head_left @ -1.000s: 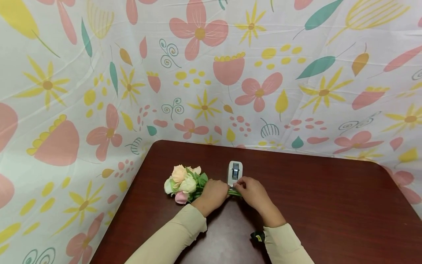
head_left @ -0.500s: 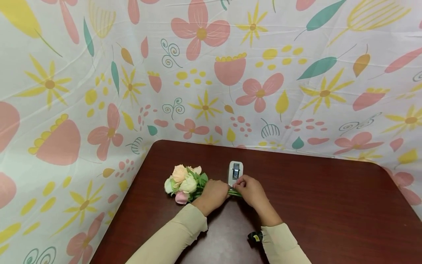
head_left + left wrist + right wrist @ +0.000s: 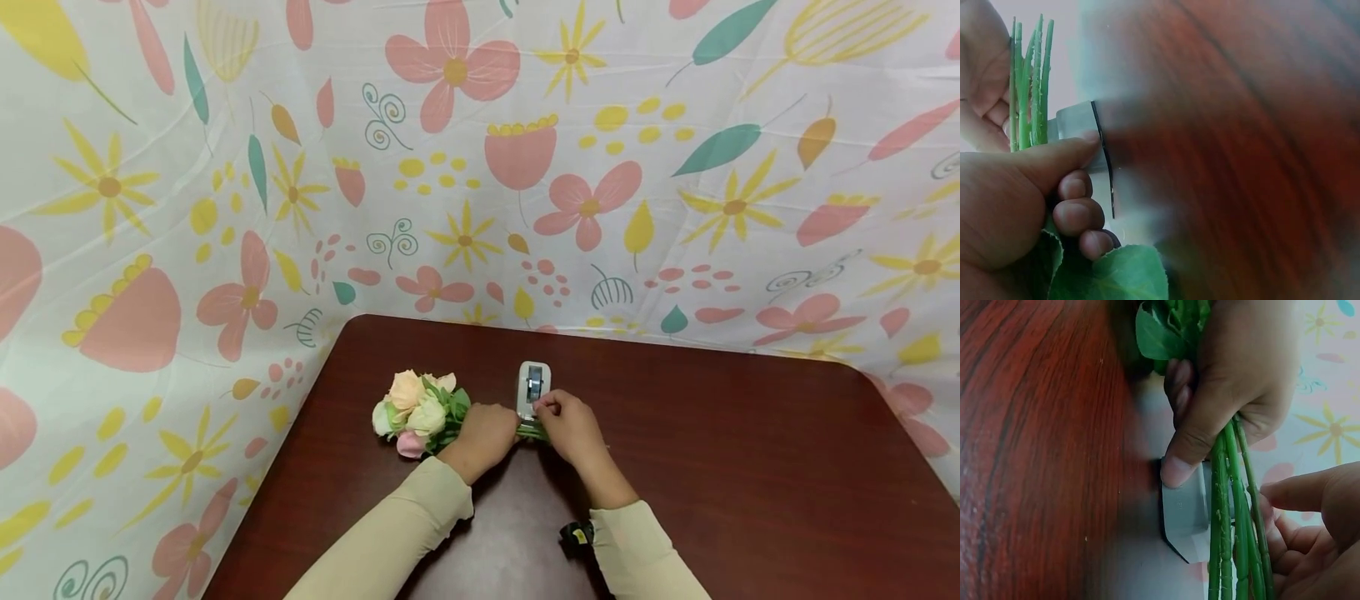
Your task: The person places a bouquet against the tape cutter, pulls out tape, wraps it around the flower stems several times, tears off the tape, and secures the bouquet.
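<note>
Cream-and-pink flower bouquet (image 3: 426, 415) seems light, stiff-stemmed; left hand (image 3: 486, 433) clamps its slim green stems (image 3: 1224, 544), the best hold; right hand (image 3: 573, 428), grip unclear.

A dark red-brown wooden table (image 3: 720, 442) with rounded far corners stands close to white walls (image 3: 315, 158), seemingly of hung cloth, behind it and on its left. Pink and yellow flowers, teal leaves and thin curls are printed all over them, with soft creases running through. A pale sheen of light (image 3: 504, 542) lies on the near tabletop
</note>
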`<state>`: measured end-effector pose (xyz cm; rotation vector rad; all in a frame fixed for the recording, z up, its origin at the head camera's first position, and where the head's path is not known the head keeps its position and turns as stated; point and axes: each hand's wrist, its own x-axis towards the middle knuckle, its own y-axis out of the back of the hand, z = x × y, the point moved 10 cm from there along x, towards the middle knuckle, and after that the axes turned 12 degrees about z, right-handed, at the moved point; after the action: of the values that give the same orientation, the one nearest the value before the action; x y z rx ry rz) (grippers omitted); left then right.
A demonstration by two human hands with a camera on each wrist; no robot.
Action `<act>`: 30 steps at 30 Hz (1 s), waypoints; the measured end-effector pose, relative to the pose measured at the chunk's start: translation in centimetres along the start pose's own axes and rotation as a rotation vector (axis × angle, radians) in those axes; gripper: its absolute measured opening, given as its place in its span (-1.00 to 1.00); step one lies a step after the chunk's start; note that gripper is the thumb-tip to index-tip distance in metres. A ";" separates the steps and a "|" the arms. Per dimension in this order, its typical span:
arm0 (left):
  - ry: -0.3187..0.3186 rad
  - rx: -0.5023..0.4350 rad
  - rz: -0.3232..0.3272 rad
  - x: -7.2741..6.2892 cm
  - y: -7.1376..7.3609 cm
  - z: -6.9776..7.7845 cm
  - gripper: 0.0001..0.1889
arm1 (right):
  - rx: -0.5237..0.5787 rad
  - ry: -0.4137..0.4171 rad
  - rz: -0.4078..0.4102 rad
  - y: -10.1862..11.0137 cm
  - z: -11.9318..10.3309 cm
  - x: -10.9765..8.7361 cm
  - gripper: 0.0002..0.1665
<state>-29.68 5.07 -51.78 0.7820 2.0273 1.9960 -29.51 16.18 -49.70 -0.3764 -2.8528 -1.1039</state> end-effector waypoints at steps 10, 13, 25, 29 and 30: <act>0.036 -0.028 -0.045 0.0 -0.1 -0.2 -0.76 | -0.061 0.006 -0.036 0.5 -0.7 -0.9 -0.82; 0.042 -0.029 -0.036 0.1 -0.2 -0.3 -0.75 | -0.078 0.021 -0.032 0.7 -0.9 -1.2 -0.84; 0.047 -0.035 -0.048 0.1 0.1 -0.2 -0.75 | -0.060 0.018 -0.059 1.2 -1.3 -2.9 -0.88; 0.054 -0.031 -0.057 0.1 0.2 -0.1 -0.76 | -0.032 0.025 -0.061 1.2 -1.4 -3.6 -0.91; 0.054 -0.028 -0.061 0.1 0.1 -0.1 -0.76 | -0.024 0.019 -0.060 1.2 -1.3 -3.8 -0.91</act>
<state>-29.81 5.05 -51.62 0.6587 2.0223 2.0283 -25.56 15.35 -48.47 -0.2816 -2.8546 -1.1462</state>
